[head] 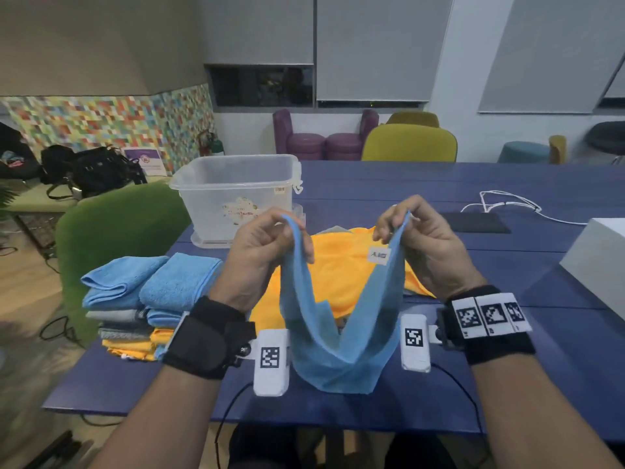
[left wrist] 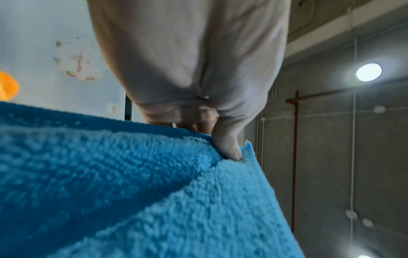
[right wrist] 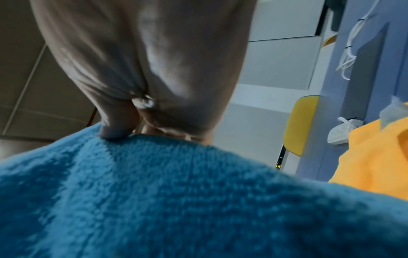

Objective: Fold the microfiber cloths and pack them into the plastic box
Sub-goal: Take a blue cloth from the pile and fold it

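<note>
Both hands hold a blue microfiber cloth up above the blue table; it sags in a U between them. My left hand pinches one top corner, and the left wrist view shows the thumb pressed into the blue cloth. My right hand pinches the other top corner, where a white label hangs; the blue cloth fills the right wrist view. An orange cloth lies spread on the table behind. The clear plastic box stands open at the back left.
Stacks of folded blue, grey and orange cloths sit at the table's left edge. A green chair stands left of the table, a yellow chair behind it. A black pad, white cable and white box lie to the right.
</note>
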Demonstrator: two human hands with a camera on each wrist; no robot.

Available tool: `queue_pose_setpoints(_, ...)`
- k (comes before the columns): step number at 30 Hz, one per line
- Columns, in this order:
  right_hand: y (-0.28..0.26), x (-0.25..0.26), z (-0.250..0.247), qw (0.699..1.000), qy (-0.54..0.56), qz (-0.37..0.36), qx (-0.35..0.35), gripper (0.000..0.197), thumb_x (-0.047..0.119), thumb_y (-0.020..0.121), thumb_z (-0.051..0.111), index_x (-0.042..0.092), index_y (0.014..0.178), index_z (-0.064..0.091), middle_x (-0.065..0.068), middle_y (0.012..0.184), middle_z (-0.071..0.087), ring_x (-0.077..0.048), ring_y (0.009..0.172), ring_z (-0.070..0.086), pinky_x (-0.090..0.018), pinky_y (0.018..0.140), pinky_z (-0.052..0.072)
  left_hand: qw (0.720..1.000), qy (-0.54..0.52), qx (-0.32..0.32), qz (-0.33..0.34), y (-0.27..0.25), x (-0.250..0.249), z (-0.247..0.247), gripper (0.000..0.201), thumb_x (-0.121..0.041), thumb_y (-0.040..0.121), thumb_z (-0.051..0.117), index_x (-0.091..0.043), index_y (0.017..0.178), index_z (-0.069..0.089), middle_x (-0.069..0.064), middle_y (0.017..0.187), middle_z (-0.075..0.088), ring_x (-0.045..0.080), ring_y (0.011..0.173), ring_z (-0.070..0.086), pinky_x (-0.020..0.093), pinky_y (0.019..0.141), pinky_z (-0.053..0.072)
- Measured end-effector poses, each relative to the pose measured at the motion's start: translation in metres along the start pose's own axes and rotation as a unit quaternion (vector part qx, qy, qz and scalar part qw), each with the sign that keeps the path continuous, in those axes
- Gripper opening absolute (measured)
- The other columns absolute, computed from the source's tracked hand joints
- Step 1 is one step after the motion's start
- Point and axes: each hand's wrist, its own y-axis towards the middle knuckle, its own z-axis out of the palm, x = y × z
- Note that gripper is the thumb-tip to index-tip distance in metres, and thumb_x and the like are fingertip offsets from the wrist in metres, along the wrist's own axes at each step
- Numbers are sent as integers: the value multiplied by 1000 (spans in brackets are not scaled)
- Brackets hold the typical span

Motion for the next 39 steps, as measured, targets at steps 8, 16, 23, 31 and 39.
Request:
queue_pose_setpoints(8, 14, -14, 32, 995, -86, 5, 47, 16, 19, 96, 59, 4, 95, 63, -9, 102, 57, -20, 97, 54, -31, 88, 42, 996, 53, 50, -41, 16, 9, 34, 4, -14, 96, 67, -11, 96, 65, 9, 93, 71, 17, 86, 64, 25, 83, 50)
queue_pose_setpoints(16, 13, -18, 36, 996, -86, 11, 38, 2, 6, 94, 60, 7, 94, 62, -6, 95, 57, -18, 93, 54, -29, 84, 44, 996, 65, 44, -49, 14, 8, 33, 11, -18, 89, 71, -8, 94, 70, 4, 93, 73, 17, 90, 67, 30, 87, 54)
queue_pose_setpoints(23, 14, -17, 36, 994, -109, 1, 9, 9, 10, 93, 66, 13, 97, 59, -9, 110, 58, -19, 107, 57, -43, 88, 43, 994, 84, 61, -35, 15, 6, 35, 28, -3, 96, 67, -2, 124, 65, 9, 122, 72, 32, 111, 71, 47, 102, 54)
queue_pose_setpoints(31, 9, -12, 36, 970, -235, 25, -64, 35, 31, 91, 74, 28, 121, 57, 11, 126, 63, -12, 118, 61, -36, 89, 49, 993, 107, 27, -43, 15, 3, 33, 6, -3, 95, 68, -4, 101, 67, 1, 94, 71, 21, 92, 67, 36, 90, 53)
queue_pose_setpoints(39, -46, -7, 42, 960, -273, 58, -36, 37, 36, 90, 74, 31, 123, 56, 14, 119, 63, -14, 106, 63, -33, 88, 52, 991, 110, -71, -22, 26, -8, 14, 6, -11, 98, 67, -9, 99, 62, 20, 99, 73, 30, 88, 70, 41, 79, 56)
